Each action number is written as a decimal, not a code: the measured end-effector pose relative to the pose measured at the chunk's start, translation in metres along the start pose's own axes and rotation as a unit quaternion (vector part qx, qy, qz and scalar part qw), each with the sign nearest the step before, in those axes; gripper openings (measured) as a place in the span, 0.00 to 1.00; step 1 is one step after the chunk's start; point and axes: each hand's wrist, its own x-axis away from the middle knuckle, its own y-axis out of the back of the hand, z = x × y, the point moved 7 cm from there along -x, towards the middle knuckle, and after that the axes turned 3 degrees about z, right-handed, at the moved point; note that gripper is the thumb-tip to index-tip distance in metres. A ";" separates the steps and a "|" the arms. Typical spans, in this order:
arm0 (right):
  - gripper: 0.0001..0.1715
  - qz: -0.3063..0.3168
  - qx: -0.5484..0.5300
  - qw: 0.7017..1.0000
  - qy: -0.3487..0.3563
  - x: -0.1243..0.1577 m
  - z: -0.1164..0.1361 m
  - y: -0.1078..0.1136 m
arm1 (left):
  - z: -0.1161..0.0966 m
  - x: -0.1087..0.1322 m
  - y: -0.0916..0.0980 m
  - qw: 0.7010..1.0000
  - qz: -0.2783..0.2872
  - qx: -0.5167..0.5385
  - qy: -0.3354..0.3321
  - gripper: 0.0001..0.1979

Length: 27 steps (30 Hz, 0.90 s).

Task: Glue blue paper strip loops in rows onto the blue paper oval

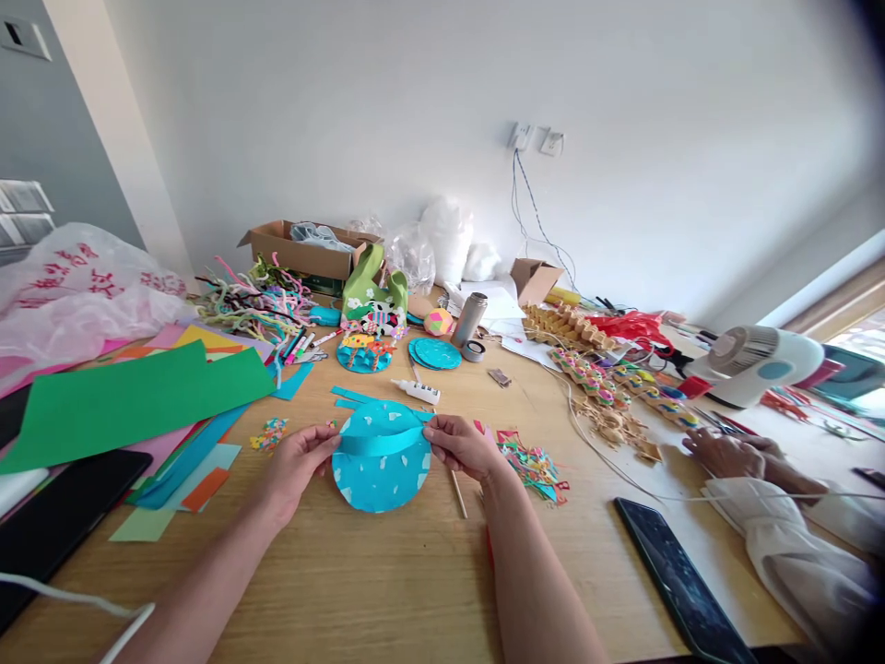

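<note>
A round blue paper disc (381,466) with white specks lies on the wooden table (387,581) in front of me. A blue paper strip (383,442) stretches across its upper half. My left hand (299,461) pinches the strip's left end at the disc's edge. My right hand (462,444) pinches the right end. Both hands are closed on the strip. Loose blue strips (354,397) lie just behind the disc, and a thin wooden stick (459,493) lies by my right wrist.
Coloured paper sheets (131,401) pile at left, pipe cleaners (253,304) behind them. A glue bottle (417,391), more blue discs (434,353) and a metal flask (469,319) stand farther back. Paper scraps (532,464) lie right. Another person's hands (733,456), a phone (681,576) and a fan (757,362) occupy the right side.
</note>
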 end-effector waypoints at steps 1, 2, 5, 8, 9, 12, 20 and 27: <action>0.30 0.002 -0.003 1.000 0.002 0.000 0.000 -0.001 | -0.001 0.000 0.000 1.000 -0.002 0.002 -0.004 0.27; 0.30 0.005 -0.007 1.000 0.004 0.000 0.000 -0.001 | -0.003 0.000 0.000 1.000 -0.005 0.004 -0.007 0.27; 0.30 0.013 -0.018 1.000 0.011 0.000 0.001 -0.003 | -0.006 0.001 0.001 1.000 -0.013 0.007 -0.020 0.27; 0.29 0.015 -0.022 1.000 0.012 -0.001 0.001 -0.004 | -0.007 0.002 0.003 0.999 -0.019 0.007 -0.027 0.28; 0.29 0.015 -0.023 1.000 0.013 -0.001 0.001 -0.004 | -0.007 0.002 0.003 0.999 -0.020 0.008 -0.028 0.28; 0.29 0.019 -0.035 0.999 0.018 0.000 0.002 -0.004 | -0.008 0.002 0.003 0.999 -0.019 0.010 -0.028 0.28; 0.29 0.023 -0.055 0.998 0.018 -0.001 0.000 -0.004 | -0.007 0.000 0.005 0.999 -0.012 0.037 -0.018 0.27; 0.27 0.037 -0.053 0.998 0.023 -0.003 -0.002 -0.005 | -0.001 -0.002 0.006 0.997 -0.011 0.070 0.006 0.25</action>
